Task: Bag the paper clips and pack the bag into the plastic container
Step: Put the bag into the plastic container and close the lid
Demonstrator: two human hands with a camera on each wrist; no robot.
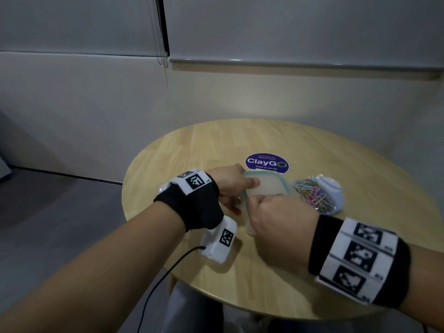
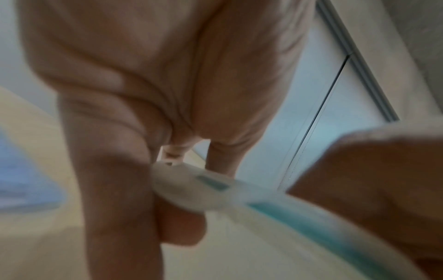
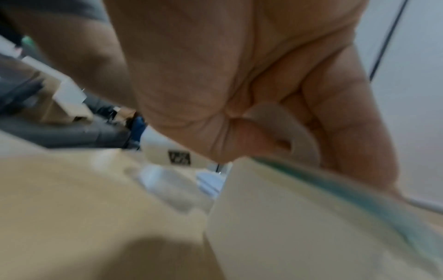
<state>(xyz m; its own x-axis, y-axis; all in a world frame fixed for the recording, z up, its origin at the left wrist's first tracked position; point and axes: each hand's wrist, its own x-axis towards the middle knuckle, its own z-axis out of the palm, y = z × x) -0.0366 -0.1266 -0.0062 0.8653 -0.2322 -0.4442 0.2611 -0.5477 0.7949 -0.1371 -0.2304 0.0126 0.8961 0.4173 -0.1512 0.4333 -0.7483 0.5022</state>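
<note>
Head view. Round table (image 1: 276, 272) of pale wood grain, smooth finish. Translucent plastic container (image 1: 249, 227) with rounded corners, standing on the table between both hands. Matching translucent lid (image 1: 265, 186) with a teal seal strip round its rim, tilted, near edge under the right knuckles, far edge raised toward the round purple sticker (image 1: 267, 162). Left hand (image 1: 228, 183) curled on the lid's left edge, thumb lying across the top surface, remaining fingers underneath. Right hand (image 1: 281, 217) closed in a fist on the lid's near edge; fingertips hidden from this angle. Just right of the right hand's fingers: clear glossy bag (image 1: 322, 191), crumpled and lying flat, with a loose heap of coloured wire paper clips (image 1: 312, 193) at its mouth; inside or on top of the bag, cannot tell.

Left wrist view, blurred. Left hand (image 2: 148, 94) with fingers (image 2: 115, 180) bent downward, lid (image 2: 189, 187) corner pinched between them, teal seal running away toward lower right. Knuckles of the right hand (image 2: 374, 180) at right, on the same edge.

Right wrist view, blurred. Right hand (image 3: 251, 85) curled tightly round a rounded lid (image 3: 287, 123) corner. Container (image 3: 299, 217) wall, pale and matte, below the fingers. Table (image 3: 72, 199) surface beyond.
</note>
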